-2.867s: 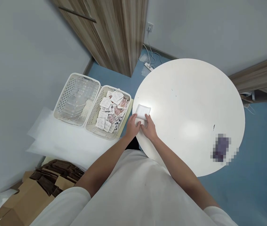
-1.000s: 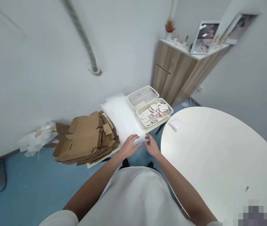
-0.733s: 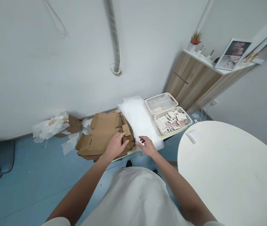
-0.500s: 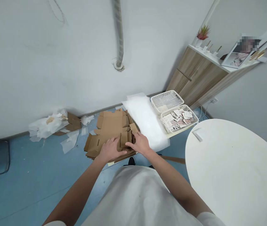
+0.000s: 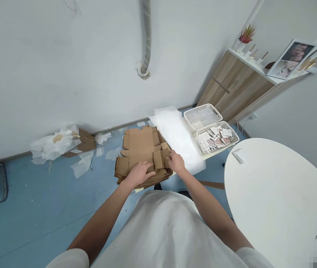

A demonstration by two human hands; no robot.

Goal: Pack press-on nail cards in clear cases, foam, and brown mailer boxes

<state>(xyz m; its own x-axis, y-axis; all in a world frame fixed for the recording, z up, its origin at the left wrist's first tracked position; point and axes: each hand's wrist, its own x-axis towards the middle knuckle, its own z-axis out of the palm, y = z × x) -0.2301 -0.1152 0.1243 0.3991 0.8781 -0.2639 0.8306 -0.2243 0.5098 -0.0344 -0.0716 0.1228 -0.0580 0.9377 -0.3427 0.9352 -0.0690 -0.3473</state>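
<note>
A stack of flattened brown cardboard boxes [image 5: 141, 146] lies in front of me, its upper sheet spread out with flaps at the edges. My left hand [image 5: 140, 174] rests on the near part of the top cardboard, thumb apart from the fingers. On the right side of the stack, my right hand [image 5: 175, 162] has its fingers closed at the edge of a folded cardboard flap [image 5: 161, 158]. White foam sheets [image 5: 176, 137] lie directly right of the boxes.
Beyond the foam sit a white basket with clear items [image 5: 203, 117] and a white basket of small printed packets [image 5: 216, 138]. A round white table [image 5: 281, 193] stands right. Scrap wrapping [image 5: 54, 145] lies by the wall; a wooden cabinet [image 5: 239, 83] stands behind.
The view has shifted a little. My right hand has drawn its fingers in at the flap, which now lies further over to the right. My left hand still rests on the cardboard.
</note>
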